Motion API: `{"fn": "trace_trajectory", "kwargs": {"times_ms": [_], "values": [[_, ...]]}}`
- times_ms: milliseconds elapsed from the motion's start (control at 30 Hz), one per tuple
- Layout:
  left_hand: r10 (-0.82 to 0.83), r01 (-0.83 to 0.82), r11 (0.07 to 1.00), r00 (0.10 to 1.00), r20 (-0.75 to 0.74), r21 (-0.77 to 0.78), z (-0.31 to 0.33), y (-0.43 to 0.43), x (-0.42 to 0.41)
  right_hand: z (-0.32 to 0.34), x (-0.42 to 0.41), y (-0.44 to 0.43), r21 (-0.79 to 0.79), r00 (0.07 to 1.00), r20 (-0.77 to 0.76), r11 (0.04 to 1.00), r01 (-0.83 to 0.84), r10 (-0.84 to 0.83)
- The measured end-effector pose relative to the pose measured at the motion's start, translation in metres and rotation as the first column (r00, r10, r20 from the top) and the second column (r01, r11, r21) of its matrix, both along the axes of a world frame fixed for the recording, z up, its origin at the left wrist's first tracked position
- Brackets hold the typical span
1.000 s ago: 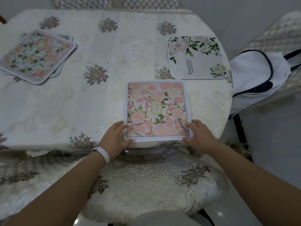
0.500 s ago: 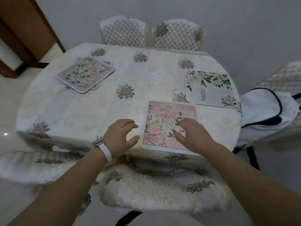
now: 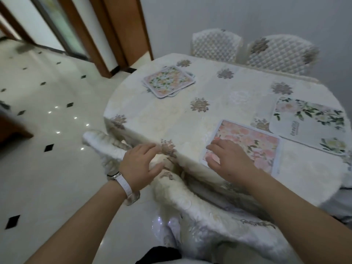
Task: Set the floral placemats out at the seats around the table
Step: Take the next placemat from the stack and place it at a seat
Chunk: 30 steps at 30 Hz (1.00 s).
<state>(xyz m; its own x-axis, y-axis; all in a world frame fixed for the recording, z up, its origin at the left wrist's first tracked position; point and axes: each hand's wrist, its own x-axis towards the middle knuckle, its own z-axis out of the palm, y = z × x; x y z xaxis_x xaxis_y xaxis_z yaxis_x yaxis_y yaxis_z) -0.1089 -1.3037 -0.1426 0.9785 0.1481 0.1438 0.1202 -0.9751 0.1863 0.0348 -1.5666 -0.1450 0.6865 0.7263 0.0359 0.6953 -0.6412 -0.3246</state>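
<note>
Hands at work over a cloth-covered dining table [image 3: 171, 121], seen from the head camera. Right hand [image 3: 226, 159] lies over the near left corner of a pink floral placemat [image 3: 255, 143], its grip wide, fingers straight and spread, closed round nothing. The frame is blurred, so whether the fingertips press the mat cannot be told. That placemat lies flat at the table's near edge. Left hand [image 3: 141, 168], a white wristband [image 3: 124, 184] at its wrist, hovers at the near edge to the left of the mat and apart from it, its grip also wide, fingers loosely bent, holding nothing. A white placemat with green leaves [image 3: 308, 124] lies flat by the table's right edge, just beyond the pink one and close beside it without overlap. A stack of floral placemats [image 3: 168, 80], slightly fanned, sits near the far left edge, well apart from both hands. A quilted chair [image 3: 216, 46] and a second chair [image 3: 280, 50] stand side by side at the far edge. A cushioned chair seat [image 3: 190, 206] sits below the near edge, between the arms. Pale tiled floor [image 3: 47, 149] with dark diamond insets spreads to the left
</note>
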Motion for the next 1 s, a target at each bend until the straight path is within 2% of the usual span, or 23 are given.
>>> {"fn": "trace_trajectory", "kwargs": {"times_ms": [167,333,500,700,833,1000], "values": [[0.137,-0.138,0.99,0.989,0.056,0.015,0.014,0.038,-0.048,0.016,-0.026,0.058,0.046,0.991,0.024,0.99,-0.133,0.132],[0.232,-0.235,0.971,0.971,0.064,0.048,0.014,0.087,-0.093,0.025,-0.048,0.126,0.079,0.981,0.028,0.978,-0.195,0.193],[0.264,-0.268,0.961,0.963,0.062,0.067,0.0,0.168,-0.149,0.024,-0.083,0.221,-0.003,0.961,0.02,0.961,-0.275,0.275],[0.388,-0.389,0.921,0.921,0.044,0.014,-0.008,0.283,-0.241,0.02,-0.157,0.361,-0.115,0.926,0.036,0.922,-0.37,0.376],[0.449,-0.448,0.894,0.893,0.038,-0.03,-0.004,0.343,-0.283,0.012,-0.194,0.433,-0.083,0.912,0.008,0.909,-0.409,0.411],[0.471,-0.47,0.882,0.879,0.076,-0.039,0.004,0.4,-0.303,0.016,-0.214,0.499,-0.115,0.89,0.019,0.886,-0.45,0.455]]}}
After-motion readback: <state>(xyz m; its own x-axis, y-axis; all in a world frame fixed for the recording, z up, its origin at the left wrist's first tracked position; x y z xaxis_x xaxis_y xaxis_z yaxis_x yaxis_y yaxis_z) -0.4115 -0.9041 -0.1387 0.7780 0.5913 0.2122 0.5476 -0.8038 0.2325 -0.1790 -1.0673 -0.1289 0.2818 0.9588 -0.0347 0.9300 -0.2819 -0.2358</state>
